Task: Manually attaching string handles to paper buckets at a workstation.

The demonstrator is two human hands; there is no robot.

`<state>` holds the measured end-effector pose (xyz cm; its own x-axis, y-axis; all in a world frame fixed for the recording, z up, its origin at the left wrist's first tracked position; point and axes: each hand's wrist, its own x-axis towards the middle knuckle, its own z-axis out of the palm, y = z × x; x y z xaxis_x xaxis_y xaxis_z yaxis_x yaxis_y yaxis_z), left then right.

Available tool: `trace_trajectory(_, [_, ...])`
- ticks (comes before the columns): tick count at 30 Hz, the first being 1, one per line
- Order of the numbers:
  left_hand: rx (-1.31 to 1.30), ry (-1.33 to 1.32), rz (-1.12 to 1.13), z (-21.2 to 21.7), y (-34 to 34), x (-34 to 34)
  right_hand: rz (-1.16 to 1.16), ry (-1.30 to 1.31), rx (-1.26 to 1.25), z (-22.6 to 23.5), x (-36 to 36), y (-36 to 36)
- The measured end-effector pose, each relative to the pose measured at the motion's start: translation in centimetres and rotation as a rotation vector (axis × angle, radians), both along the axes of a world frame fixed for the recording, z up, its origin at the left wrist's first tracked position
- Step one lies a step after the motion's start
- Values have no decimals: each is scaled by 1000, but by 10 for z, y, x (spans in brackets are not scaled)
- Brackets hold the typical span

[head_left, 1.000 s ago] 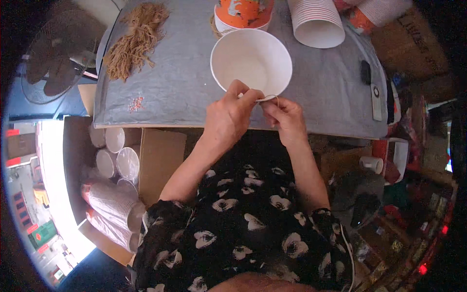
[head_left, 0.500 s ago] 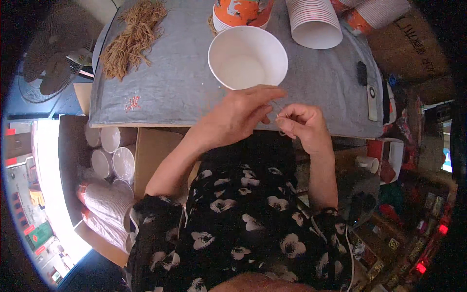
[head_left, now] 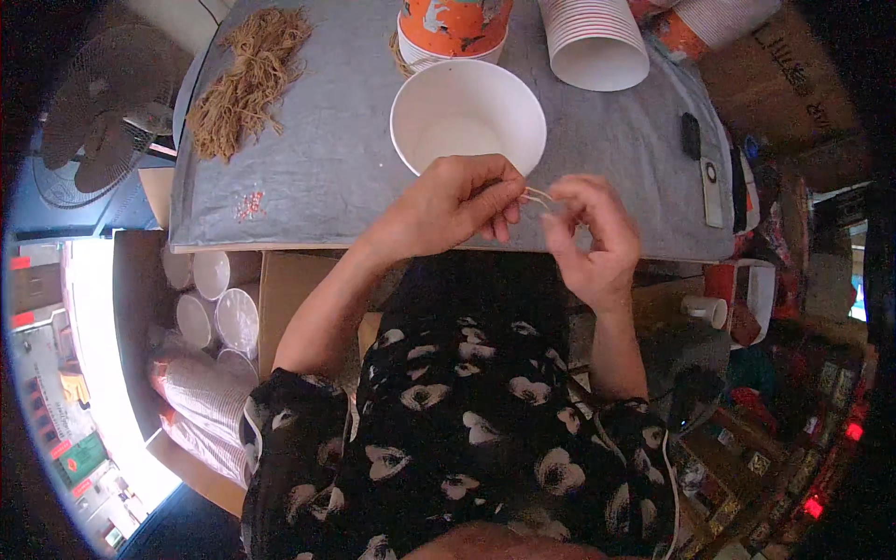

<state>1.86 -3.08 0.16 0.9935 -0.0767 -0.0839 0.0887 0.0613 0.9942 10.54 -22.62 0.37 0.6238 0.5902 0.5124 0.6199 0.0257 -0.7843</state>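
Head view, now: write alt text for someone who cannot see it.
A person's left hand pinches a thin pale cord, the right hand close beside it, near the edge of a grey table. Beyond sits an open white tub; a brown string bundle lies to the left.

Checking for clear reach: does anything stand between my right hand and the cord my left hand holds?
Nothing visible does. The cord extends from your left hand toward your right hand; whether the right touches it is unclear. The white tub stands beyond them.
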Motion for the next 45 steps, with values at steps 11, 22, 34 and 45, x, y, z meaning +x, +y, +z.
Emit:
trace_trajectory(11, [-4, 36, 11, 0, 1, -1, -44, -25, -156, 3, -4, 2])
trace_trajectory(22, [7, 37, 16, 3, 2, 0, -28, -22, -121, -2, 0, 1])
trace_trajectory(34, [43, -69, 144, 0, -6, -8, 30, 395, -27, 2, -1, 11])
trace_trajectory(45, [383, -335, 379, -10, -15, -16, 246, 1038, 82, -10, 2, 22])
